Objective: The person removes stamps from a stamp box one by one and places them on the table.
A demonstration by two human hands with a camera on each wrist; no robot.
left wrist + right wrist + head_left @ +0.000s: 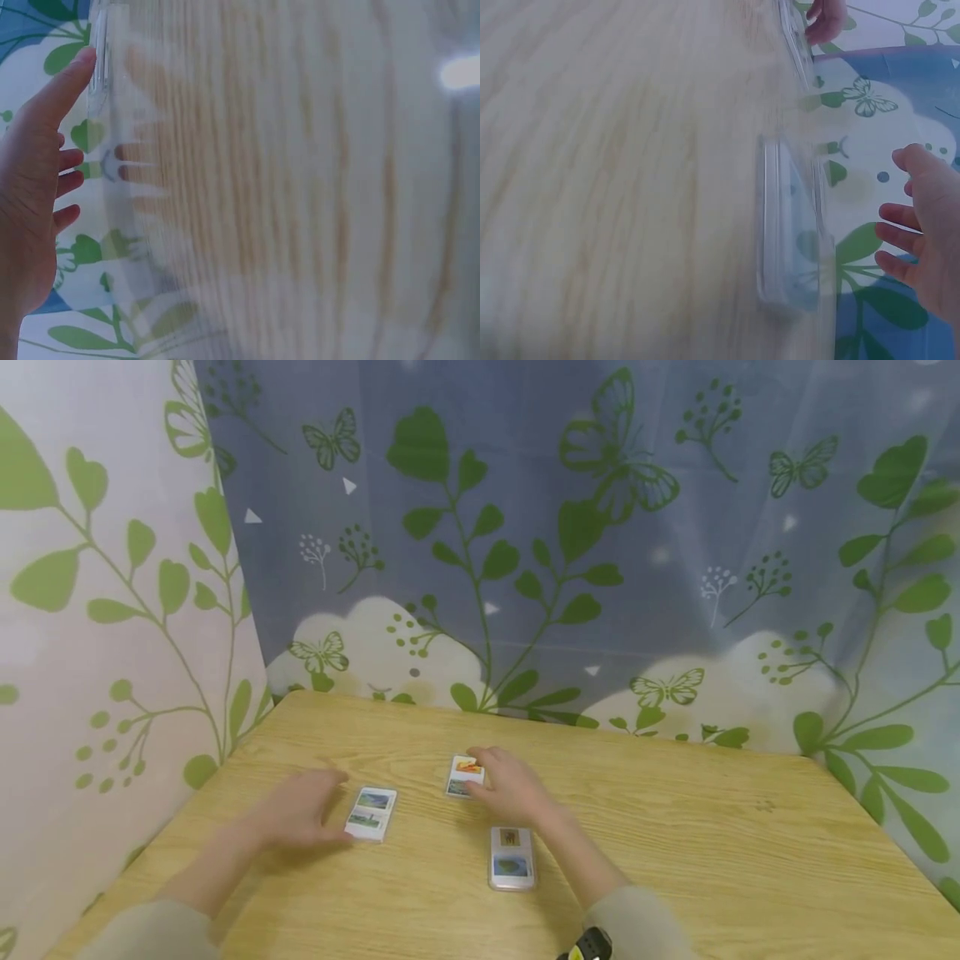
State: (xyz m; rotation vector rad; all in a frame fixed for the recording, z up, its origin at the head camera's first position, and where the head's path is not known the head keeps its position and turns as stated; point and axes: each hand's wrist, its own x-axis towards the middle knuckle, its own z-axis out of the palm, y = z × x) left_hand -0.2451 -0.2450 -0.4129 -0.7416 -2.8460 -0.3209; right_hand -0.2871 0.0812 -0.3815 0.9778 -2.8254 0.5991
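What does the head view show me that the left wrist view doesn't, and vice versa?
Only the head view: the right hand, the right sleeve and the cards' printed faces.
Only the left wrist view: a hand's reflection and a bright glare, both on the tabletop.
Both: the left hand, a case by its thumb, the tabletop and the patterned cloth.

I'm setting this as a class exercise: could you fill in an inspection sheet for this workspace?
Surface: wood-grain table.
Job's things: left case, far case and near case, picture-faced, lying flat and apart.
Clutter: dark-and-yellow object by the right sleeve; identity unclear.
Hands: left hand relaxed, thumb at the left case; right hand relaxed, partly covering the far case in the head view; firm contact unclear for both.
Cables: nothing seen.
Surroundings: cloth printed with leaves and butterflies.
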